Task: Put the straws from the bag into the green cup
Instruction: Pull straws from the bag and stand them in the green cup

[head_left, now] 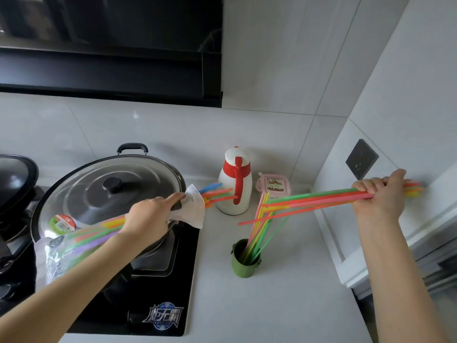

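My left hand (pixel 153 214) grips a clear plastic bag (pixel 53 253) of coloured straws above the pot, and straw tips (pixel 215 193) stick out of its open end towards the jug. Held in a fist at the right, my right hand (pixel 379 194) clasps a bundle of long straws (pixel 314 198) almost level, high above the counter. Below it, on the counter, a green cup (pixel 243 264) stands with several straws (pixel 258 227) leaning in it.
A lidded steel pot (pixel 108 189) sits on the black hob (pixel 158 300) under my left arm. A white jug with a red handle (pixel 235 184) and a pink-lidded box (pixel 273 185) stand at the back. A wall with a dark socket (pixel 361 159) is close on the right.
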